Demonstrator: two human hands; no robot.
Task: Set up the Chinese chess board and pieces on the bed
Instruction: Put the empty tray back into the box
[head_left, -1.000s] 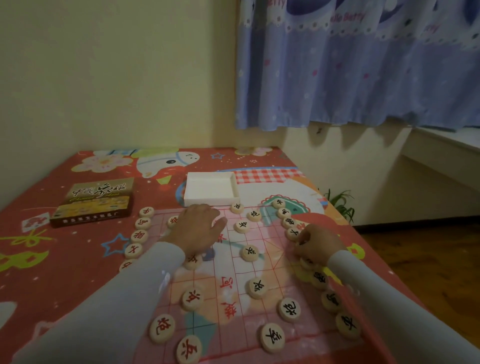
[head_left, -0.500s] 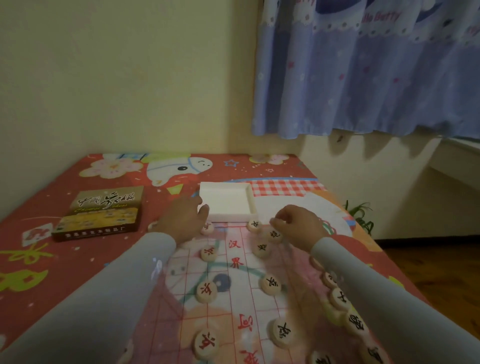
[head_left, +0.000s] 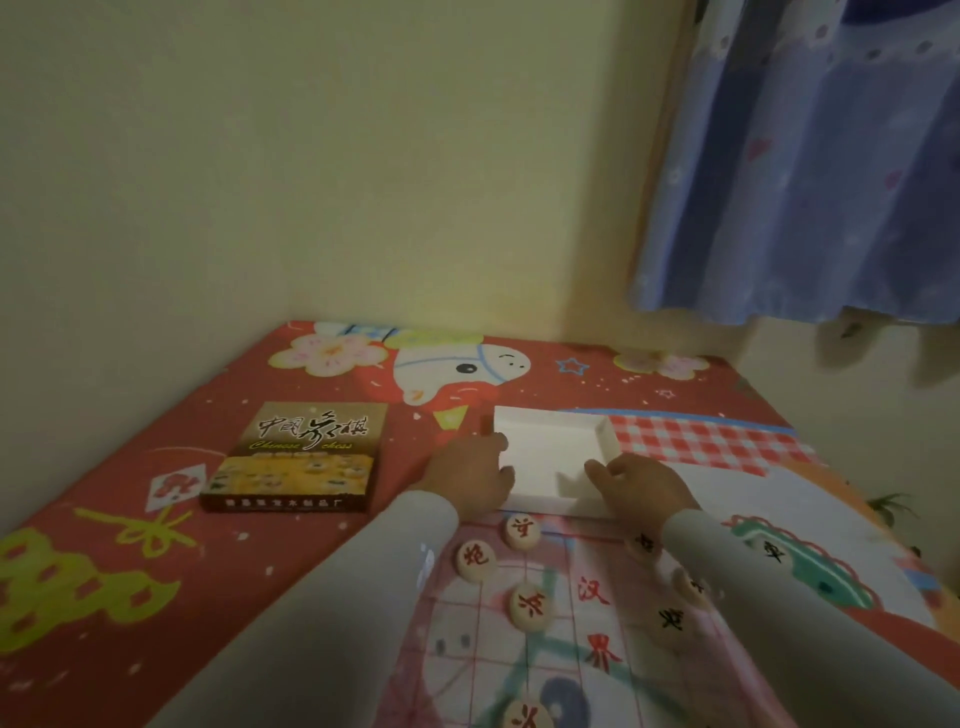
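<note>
The see-through chess board (head_left: 571, 639) with its red grid lies on the bed in front of me. Round wooden pieces sit on it: red-lettered ones (head_left: 521, 531) (head_left: 475, 558) (head_left: 530, 605) on the left, black-lettered ones (head_left: 670, 618) (head_left: 691, 587) on the right. One black piece (head_left: 774, 551) lies off the board to the right. An empty white tray (head_left: 550, 436) stands just beyond the board. My left hand (head_left: 470, 475) grips its near left corner. My right hand (head_left: 641, 486) pinches its near right wall, thumb inside.
The brown and yellow chess box lid (head_left: 301, 457) lies left of the tray on the red cartoon bedsheet (head_left: 130, 545). Walls close off the far side and left. A blue curtain (head_left: 810, 182) hangs at the right, above the bed's right edge.
Both hands left the pieces and moved forward over the board to the white tray. My view shifted forward and up, so the near pieces dropped out of frame.
</note>
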